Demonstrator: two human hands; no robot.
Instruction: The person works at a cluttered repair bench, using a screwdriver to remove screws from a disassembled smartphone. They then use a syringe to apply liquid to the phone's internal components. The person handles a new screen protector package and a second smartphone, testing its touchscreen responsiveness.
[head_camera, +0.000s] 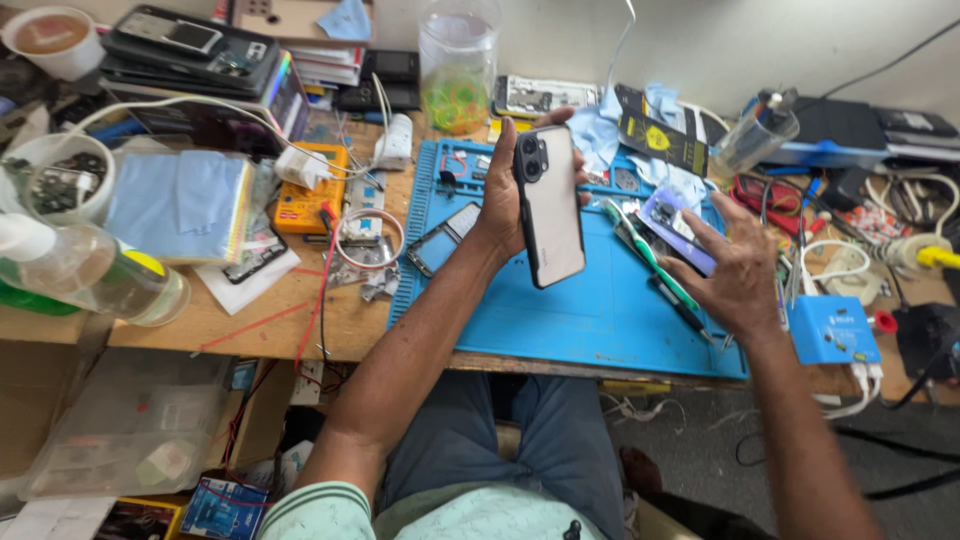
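The left hand (505, 190) clasped a slim white smartphone in a clear, dark-rimmed case (549, 205), back and camera cluster showing, upright above the blue rubber work mat (570, 320). The right hand (735, 270) lay spread on the mat's right edge, fingers loose, gripping nothing, touching a small pale purple phone part (675, 225) it partly hid. Beside it lay a green-handled tool (650, 255). Another dark glossy phone (443, 238) lay half hidden behind the left wrist. A clear plastic jar of rubber bands (458, 65) stood behind, its top cut off.

White smartphone (551, 205), back showing, upright, slightly tilted, above blue mat; small purple phone (678, 228), perhaps flat.
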